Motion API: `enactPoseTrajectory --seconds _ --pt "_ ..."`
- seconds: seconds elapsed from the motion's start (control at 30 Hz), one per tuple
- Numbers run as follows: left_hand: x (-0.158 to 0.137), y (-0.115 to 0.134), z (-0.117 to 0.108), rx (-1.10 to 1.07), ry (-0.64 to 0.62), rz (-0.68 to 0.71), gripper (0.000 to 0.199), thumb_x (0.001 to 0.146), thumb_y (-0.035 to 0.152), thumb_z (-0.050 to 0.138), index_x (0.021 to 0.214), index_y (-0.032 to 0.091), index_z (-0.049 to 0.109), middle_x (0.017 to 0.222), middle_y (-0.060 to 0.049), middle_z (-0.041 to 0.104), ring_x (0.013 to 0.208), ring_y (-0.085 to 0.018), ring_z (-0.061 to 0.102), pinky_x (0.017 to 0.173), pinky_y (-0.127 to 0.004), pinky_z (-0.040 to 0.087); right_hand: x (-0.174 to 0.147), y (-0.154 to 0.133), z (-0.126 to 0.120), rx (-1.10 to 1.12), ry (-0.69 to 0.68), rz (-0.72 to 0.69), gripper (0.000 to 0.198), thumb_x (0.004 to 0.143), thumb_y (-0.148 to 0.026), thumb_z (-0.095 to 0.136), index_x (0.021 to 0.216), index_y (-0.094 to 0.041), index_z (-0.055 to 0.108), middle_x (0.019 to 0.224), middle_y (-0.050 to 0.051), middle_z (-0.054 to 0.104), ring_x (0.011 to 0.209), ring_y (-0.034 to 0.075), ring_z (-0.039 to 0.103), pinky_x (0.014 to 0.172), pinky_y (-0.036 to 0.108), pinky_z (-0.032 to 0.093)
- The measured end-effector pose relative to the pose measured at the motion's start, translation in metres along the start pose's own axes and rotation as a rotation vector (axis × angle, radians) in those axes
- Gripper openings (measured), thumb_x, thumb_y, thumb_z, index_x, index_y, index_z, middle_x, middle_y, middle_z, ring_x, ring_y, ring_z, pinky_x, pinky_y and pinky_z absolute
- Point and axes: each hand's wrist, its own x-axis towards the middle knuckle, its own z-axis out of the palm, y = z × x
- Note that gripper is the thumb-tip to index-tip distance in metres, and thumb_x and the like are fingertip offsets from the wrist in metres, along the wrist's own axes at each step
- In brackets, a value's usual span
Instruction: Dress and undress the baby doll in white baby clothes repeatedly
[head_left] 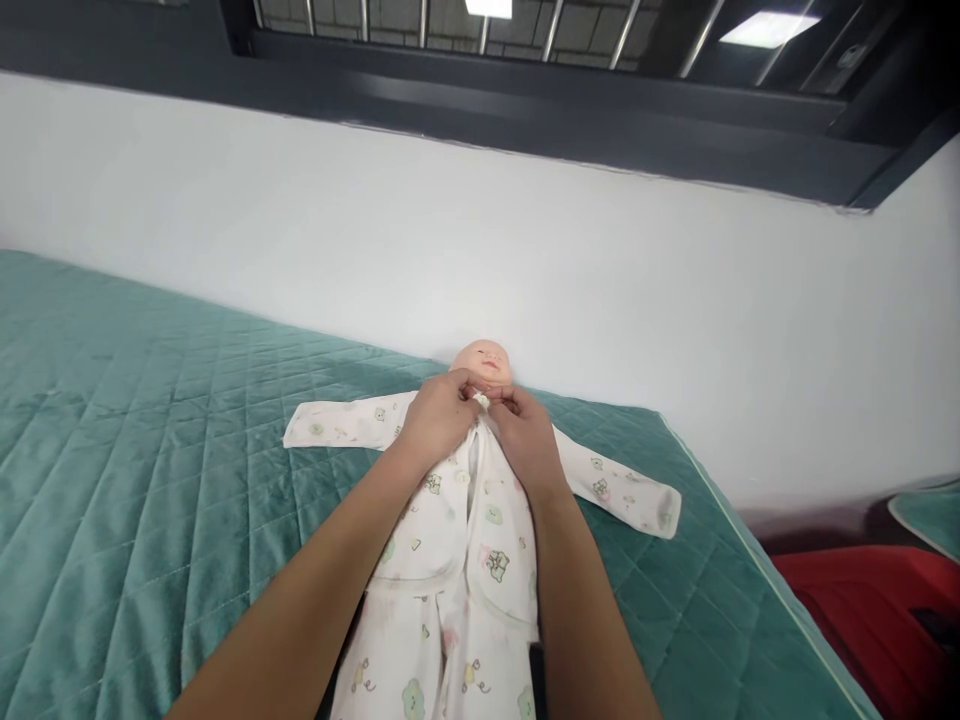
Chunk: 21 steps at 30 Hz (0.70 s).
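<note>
A baby doll point(484, 358) lies on its back with its head toward the wall. It wears a white printed baby jacket point(495, 520), sleeves spread to both sides, over matching trousers point(405, 660). At the neckline my left hand point(442, 415) pinches one front edge of the jacket. My right hand point(525, 430) pinches the other edge just opposite, the fingertips of both hands almost meeting under the doll's chin. Below them the jacket front hangs slightly parted, with a button point(463, 478) on its left side. The fingers partly cover the collar.
A green quilted bedspread point(150, 450) lies under the doll. Behind it rises a white wall point(375, 240), topped by a dark window frame point(525, 100) with metal bars. A red plastic object point(862, 610) stands beyond the bed's right edge.
</note>
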Motion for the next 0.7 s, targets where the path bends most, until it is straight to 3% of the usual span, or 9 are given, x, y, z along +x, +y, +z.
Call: enactPoseTrajectory --seconds 0.17,0.33,0.7 --pt "0.0014 -0.0042 0.0008 0.033 0.039 0.005 0.035 0.076 0.014 0.055 0.105 0.025 0.071 0.110 -0.004 0.063 0.093 -0.017 0.062 0.092 -0.031 0.048 -0.0025 -0.0009 0.0007 0.009 0.080 -0.001 0.018 0.076 -0.025 0.050 0.085 -0.021 0.064 0.092 0.003 0.069 0.086 0.021 0.059 0.084 0.036 0.043" --pt "0.0001 -0.0056 0.0003 0.070 -0.008 0.051 0.034 0.084 0.015 0.050 0.105 0.029 0.073 0.111 -0.003 0.060 0.098 -0.018 0.062 0.096 -0.032 0.047 -0.0040 -0.0004 0.0011 -0.051 0.129 -0.041 0.015 0.075 -0.025 0.050 0.077 -0.022 0.064 0.086 0.003 0.068 0.087 0.022 0.059 0.084 0.036 0.042" --pt "-0.0028 -0.0019 0.0005 0.255 -0.039 0.111 0.034 0.085 0.008 0.044 0.101 0.028 0.066 0.114 -0.002 0.061 0.101 -0.020 0.061 0.083 -0.031 0.047 -0.0055 -0.0013 0.0014 -0.075 0.184 -0.097 0.025 0.075 -0.022 0.047 0.069 -0.022 0.071 0.089 0.004 0.070 0.091 0.021 0.061 0.090 0.035 0.041"
